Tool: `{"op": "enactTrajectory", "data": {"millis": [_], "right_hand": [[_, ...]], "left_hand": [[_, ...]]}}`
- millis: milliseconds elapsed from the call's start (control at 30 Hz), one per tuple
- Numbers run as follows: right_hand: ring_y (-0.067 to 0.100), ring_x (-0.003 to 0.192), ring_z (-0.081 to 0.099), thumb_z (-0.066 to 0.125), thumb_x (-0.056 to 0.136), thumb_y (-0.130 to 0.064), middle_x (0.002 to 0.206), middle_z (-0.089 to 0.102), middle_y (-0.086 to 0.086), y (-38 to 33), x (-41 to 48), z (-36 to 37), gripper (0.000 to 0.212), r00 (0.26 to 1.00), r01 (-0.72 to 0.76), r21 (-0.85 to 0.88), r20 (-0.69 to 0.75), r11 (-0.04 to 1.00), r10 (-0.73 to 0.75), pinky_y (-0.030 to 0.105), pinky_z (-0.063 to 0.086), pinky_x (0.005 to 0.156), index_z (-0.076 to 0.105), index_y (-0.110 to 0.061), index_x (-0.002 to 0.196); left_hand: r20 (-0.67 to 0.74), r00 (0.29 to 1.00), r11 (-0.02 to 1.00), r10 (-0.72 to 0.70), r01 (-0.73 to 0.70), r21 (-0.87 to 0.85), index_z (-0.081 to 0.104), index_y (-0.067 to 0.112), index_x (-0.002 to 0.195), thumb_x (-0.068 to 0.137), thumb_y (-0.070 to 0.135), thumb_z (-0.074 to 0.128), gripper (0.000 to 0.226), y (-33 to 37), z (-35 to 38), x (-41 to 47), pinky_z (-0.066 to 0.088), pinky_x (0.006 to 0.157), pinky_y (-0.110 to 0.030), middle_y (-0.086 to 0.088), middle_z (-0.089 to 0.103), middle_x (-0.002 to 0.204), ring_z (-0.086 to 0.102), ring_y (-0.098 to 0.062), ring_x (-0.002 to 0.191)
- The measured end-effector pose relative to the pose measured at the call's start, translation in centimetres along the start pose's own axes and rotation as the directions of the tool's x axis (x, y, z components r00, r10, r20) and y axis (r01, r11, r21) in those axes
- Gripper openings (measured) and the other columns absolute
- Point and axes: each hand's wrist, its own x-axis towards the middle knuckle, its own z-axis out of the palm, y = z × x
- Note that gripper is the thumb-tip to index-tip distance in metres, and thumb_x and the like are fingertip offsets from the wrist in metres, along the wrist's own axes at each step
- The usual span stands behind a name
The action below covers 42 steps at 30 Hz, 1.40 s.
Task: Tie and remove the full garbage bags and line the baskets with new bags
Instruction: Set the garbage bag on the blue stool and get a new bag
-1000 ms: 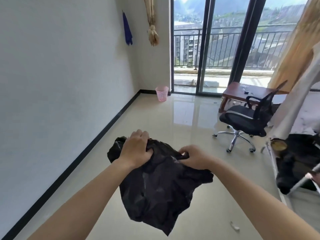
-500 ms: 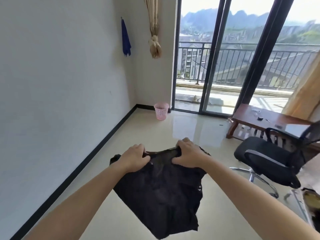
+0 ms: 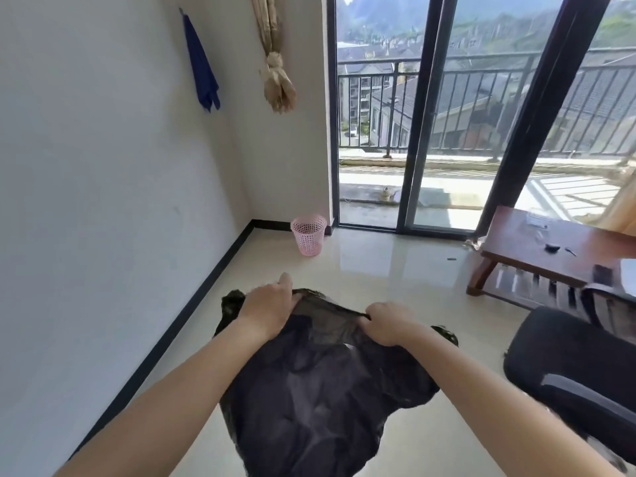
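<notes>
A thin black garbage bag [image 3: 320,397] hangs in front of me, limp and empty, held by its top edge. My left hand [image 3: 266,309] grips the left part of that edge, thumb tucked under the plastic. My right hand [image 3: 387,321] pinches the edge further right, so the rim is stretched between both hands. An unlined pink mesh basket [image 3: 308,234] stands on the floor in the far corner by the balcony door, well beyond the bag.
A white wall with a black skirting [image 3: 192,304] runs along the left. A black office chair [image 3: 578,370] stands close on the right, a low wooden table [image 3: 550,249] behind it. Glass sliding doors [image 3: 430,132] close the far side. Glossy tiled floor lies between me and the basket.
The view has moved closer to the corner, so the basket looks larger. My hands have spread apart along the bag's top edge, pulling it wider.
</notes>
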Motion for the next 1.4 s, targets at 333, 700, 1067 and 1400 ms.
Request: {"op": "enactTrajectory", "data": {"millis": [333, 700, 1067, 1400], "right_hand": [[0.03, 0.082, 0.062, 0.065, 0.084, -0.059, 0.095, 0.062, 0.006, -0.5, 26.5, -11.4, 0.056, 0.981, 0.179, -0.233, -0.028, 0.956, -0.191, 0.043, 0.052, 0.071, 0.038, -0.016, 0.107], [0.026, 0.099, 0.063, 0.046, 0.09, -0.063, 0.112, 0.065, 0.003, -2.1, 56.7, -20.6, 0.052, 0.997, -0.071, -0.326, 0.005, 0.943, 0.077, 0.033, 0.045, 0.069, 0.059, -0.018, 0.114], [0.03, 0.105, 0.064, 0.061, 0.085, -0.032, 0.119, 0.067, 0.011, 4.6, 84.8, -24.7, 0.04, 0.903, -0.065, -0.224, 0.403, 0.972, 0.153, 0.038, 0.054, 0.09, 0.065, -0.008, 0.118], [0.032, 0.089, 0.066, 0.056, 0.087, -0.003, 0.102, 0.062, 0.008, 4.4, 108.6, -34.4, 0.036, 0.98, -0.13, -0.166, -0.168, 0.978, 0.102, 0.035, 0.042, 0.061, 0.047, -0.014, 0.12]], "left_hand": [[0.127, 0.991, 0.973, -0.046, 0.016, 0.23, 0.037, 0.015, 0.103, 0.08, 0.069, 0.059, 0.062, -14.7, 3.6, 24.1, 0.05, 0.068, -0.035, -0.003, 0.057, 0.097, 0.058, -0.022, 0.087], [0.21, 0.961, 0.983, -0.182, 0.179, 0.037, 0.042, 0.019, 0.077, 0.085, 0.022, 0.045, 0.009, -29.9, 8.4, 54.2, 0.039, 0.055, -0.033, 0.0, 0.055, 0.075, 0.05, -0.018, 0.066], [0.347, 0.911, 0.949, -0.222, 0.283, -0.136, 0.047, 0.019, 0.106, 0.084, 0.055, 0.051, 0.042, -33.2, 16.1, 83.2, 0.043, 0.073, -0.036, -0.004, 0.056, 0.105, 0.055, -0.023, 0.09], [0.287, 0.946, 0.978, -0.149, 0.099, 0.182, 0.004, 0.025, 0.151, 0.079, 0.046, 0.072, 0.101, -41.4, 17.4, 106.1, 0.047, 0.071, -0.037, -0.014, 0.032, 0.125, 0.05, -0.032, 0.104]]}}
